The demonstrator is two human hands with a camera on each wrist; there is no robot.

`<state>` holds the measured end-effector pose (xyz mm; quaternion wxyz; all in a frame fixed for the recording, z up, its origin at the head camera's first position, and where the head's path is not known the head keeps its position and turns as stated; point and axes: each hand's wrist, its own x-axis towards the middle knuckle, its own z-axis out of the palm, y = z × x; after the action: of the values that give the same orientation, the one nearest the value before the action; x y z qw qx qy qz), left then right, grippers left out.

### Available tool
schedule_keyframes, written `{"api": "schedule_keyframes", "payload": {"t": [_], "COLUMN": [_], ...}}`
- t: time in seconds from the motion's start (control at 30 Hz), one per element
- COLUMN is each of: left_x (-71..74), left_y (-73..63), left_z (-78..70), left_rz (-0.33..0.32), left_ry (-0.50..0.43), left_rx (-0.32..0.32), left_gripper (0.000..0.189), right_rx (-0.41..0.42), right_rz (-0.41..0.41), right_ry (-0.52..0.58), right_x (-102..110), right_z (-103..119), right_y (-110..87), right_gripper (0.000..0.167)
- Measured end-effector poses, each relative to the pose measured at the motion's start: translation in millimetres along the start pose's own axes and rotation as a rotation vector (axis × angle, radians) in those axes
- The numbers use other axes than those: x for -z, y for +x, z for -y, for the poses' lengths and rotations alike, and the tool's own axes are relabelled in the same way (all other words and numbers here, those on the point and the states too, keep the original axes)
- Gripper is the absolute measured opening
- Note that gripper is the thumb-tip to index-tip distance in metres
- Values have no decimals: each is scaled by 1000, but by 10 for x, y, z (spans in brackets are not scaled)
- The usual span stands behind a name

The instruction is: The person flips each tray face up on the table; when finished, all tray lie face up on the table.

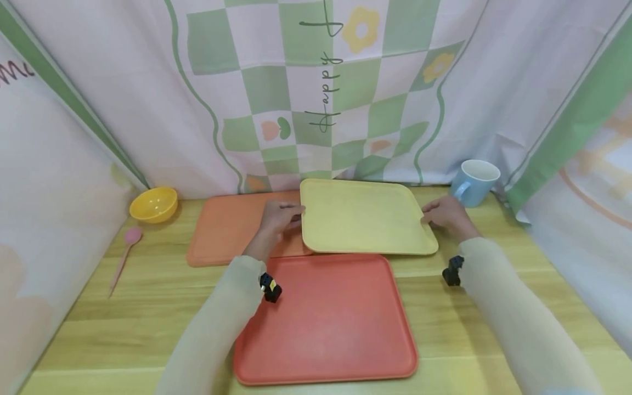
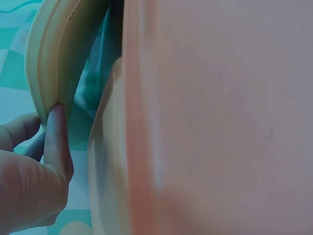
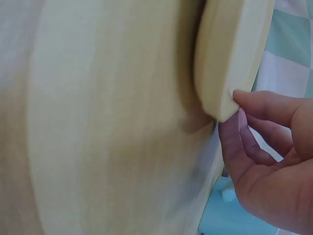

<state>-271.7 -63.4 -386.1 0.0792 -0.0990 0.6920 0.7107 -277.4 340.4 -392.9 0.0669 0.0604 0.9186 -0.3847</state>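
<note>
Yellow tray (image 1: 362, 216) sits lifted, overlapping the orange tray (image 1: 232, 227), your left hand (image 1: 277, 216) and right hand (image 1: 444, 215) pinching opposite rims. Fingertip hold looks shallow, though wrist views are tight; tilt it and it may slip, or knock the blue mug (image 1: 475, 182).

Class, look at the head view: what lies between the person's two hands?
The yellow tray lies between them; left hand and right hand each grip an edge.
</note>
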Motion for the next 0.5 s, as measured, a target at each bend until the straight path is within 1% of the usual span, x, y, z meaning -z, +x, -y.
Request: {"api": "schedule_keyframes", "payload": {"t": [0.1,0.2,0.33,0.5], "left_x": [-27,-67,-149,-278], "left_y": [34,75,119,130], "left_z": [35,75,119,153], "left_rz": [-8,-16,-13,-25], "left_ry": [18,49,98,137], "left_rx": [9,3,-23,-57], "left_gripper": [28,28,26,21], "right_rx": [2,-1,13,11], "right_rz": [-17,-41,-73,-71], "right_ry": [-33,-53,-109,-144], "right_x": [20,62,141,235], "right_z": [31,57,55,6], "right_y": [-33,-63,-87,-113], "right_gripper": [46,44,44,45]}}
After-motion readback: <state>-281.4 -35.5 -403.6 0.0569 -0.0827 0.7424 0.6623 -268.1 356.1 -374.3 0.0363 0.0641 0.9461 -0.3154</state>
